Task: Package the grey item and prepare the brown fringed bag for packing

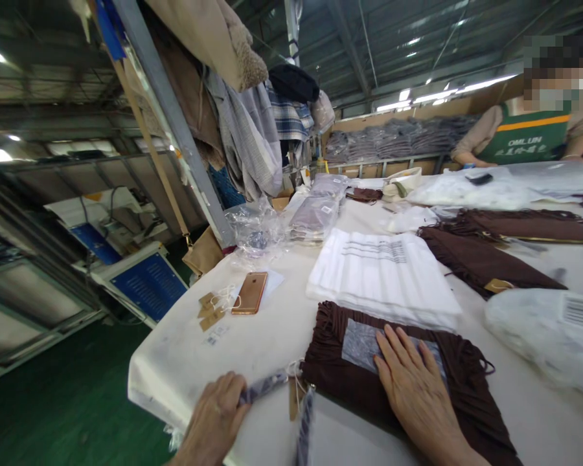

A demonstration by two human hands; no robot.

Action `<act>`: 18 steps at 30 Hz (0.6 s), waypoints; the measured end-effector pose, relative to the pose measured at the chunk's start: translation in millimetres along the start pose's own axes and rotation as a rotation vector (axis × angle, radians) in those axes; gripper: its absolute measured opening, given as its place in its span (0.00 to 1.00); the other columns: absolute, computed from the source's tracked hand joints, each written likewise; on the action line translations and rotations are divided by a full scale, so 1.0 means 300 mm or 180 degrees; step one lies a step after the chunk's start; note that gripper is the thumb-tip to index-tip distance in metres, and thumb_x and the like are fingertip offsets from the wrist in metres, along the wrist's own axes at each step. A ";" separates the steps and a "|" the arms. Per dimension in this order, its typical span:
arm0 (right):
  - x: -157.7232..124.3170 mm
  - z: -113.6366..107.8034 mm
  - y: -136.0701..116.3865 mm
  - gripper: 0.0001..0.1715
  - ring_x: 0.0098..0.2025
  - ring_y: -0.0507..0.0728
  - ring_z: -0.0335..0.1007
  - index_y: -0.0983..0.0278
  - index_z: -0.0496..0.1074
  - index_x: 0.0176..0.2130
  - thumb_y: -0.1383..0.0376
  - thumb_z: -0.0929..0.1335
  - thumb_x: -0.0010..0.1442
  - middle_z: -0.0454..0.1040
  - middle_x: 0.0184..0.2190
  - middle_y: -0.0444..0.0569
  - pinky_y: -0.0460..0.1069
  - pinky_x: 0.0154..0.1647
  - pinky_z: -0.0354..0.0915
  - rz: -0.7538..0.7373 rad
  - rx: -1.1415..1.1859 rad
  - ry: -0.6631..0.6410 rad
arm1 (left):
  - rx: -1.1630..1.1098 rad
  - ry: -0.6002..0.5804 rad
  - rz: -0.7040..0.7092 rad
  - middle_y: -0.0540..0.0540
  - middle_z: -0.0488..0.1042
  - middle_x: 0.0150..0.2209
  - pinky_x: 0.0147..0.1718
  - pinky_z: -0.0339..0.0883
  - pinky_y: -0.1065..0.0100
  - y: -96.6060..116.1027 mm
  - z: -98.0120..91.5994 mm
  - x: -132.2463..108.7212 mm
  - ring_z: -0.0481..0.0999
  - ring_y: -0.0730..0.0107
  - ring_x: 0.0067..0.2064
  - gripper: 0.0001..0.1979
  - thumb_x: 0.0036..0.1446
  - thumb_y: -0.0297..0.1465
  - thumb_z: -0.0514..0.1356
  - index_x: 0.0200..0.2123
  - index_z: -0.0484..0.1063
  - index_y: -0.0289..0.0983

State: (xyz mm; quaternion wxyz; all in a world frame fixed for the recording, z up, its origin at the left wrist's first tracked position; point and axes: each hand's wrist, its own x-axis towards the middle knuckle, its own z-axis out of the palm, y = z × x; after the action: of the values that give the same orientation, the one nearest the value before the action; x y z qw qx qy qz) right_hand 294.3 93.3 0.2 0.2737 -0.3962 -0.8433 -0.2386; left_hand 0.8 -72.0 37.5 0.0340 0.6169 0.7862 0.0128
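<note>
From my head view, the dark brown ruched bag [347, 393] lies flat in the lower right of the frame, on the white-covered table [170, 362]. I have my right hand [412, 375] pressed palm-down over it, fingers extended, partly covering a grey rectangular piece [359, 345] on the bag's upper face. At bottom centre-left my left hand [218, 408] is curled around the end of a wrapped dark strap [267, 386] that runs to the bag's left corner, where a kraft hang tag [295, 400] dangles on white string. A second wrapped length [304, 430] drops from that corner toward the bottom edge. Just beyond the bag sits a stack of printed white plastic bags [379, 268]; left of centre I see a rose-gold smartphone [251, 293] beside loose kraft tags [210, 317]. More brown fringed bags [486, 259] lie at the right, above a barcoded plastic-wrapped bundle [525, 330]. A co-worker in a green apron [529, 139] is at the upper right; garments [247, 123] hang at upper centre-left.
</note>
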 end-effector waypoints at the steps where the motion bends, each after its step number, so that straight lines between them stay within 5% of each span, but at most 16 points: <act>1: -0.002 0.002 0.002 0.24 0.56 0.68 0.62 0.74 0.69 0.50 0.65 0.56 0.63 0.69 0.53 0.61 0.63 0.54 0.56 -0.0042 -0.0019 0.0010 | 0.0284 0.0128 0.0016 0.46 0.73 0.34 0.39 0.63 0.61 -0.001 -0.029 0.039 0.72 0.60 0.39 0.08 0.54 0.22 0.52 0.32 0.70 0.38; 4: -0.008 0.009 0.007 0.24 0.56 0.69 0.62 0.74 0.69 0.51 0.66 0.56 0.63 0.68 0.54 0.62 0.64 0.53 0.56 -0.0121 -0.0066 0.0011 | 0.0859 0.0722 0.0187 0.44 0.73 0.34 0.40 0.61 0.59 -0.005 -0.091 0.155 0.72 0.58 0.40 0.13 0.56 0.20 0.49 0.32 0.71 0.38; 8: -0.009 0.010 0.008 0.23 0.56 0.69 0.62 0.73 0.69 0.51 0.67 0.55 0.63 0.68 0.54 0.62 0.64 0.52 0.57 -0.0166 -0.0128 0.0043 | 0.0928 0.1145 0.0032 0.35 0.71 0.46 0.42 0.61 0.54 0.020 -0.083 0.236 0.70 0.51 0.46 0.17 0.59 0.20 0.46 0.45 0.71 0.36; 11: -0.004 0.005 0.005 0.23 0.55 0.69 0.63 0.74 0.70 0.50 0.68 0.55 0.63 0.69 0.53 0.61 0.64 0.51 0.58 -0.0153 -0.0172 0.0059 | 0.0237 0.1007 -0.0438 0.35 0.68 0.52 0.45 0.62 0.57 0.062 -0.042 0.231 0.69 0.55 0.51 0.20 0.57 0.18 0.46 0.51 0.65 0.34; 14: -0.001 0.004 0.004 0.23 0.54 0.68 0.65 0.73 0.70 0.50 0.67 0.55 0.63 0.70 0.52 0.61 0.63 0.51 0.58 -0.0105 -0.0151 0.0080 | -0.0315 0.0618 -0.0963 0.40 0.75 0.37 0.38 0.65 0.66 0.098 -0.012 0.231 0.76 0.63 0.39 0.11 0.59 0.26 0.49 0.41 0.69 0.33; 18: -0.004 0.009 0.003 0.23 0.55 0.68 0.63 0.73 0.70 0.50 0.65 0.57 0.63 0.69 0.53 0.60 0.63 0.53 0.57 -0.0009 -0.0098 0.0026 | -0.0520 0.0425 -0.1513 0.37 0.76 0.29 0.33 0.66 0.63 0.132 -0.010 0.307 0.78 0.55 0.35 0.18 0.60 0.42 0.50 0.31 0.70 0.34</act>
State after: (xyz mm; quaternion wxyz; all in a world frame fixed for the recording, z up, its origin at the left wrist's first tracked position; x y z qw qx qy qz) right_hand 294.9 95.0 -2.4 0.2706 -0.3982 -0.8390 -0.2536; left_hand 17.1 27.1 39.5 0.0337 0.4078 0.9060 0.1086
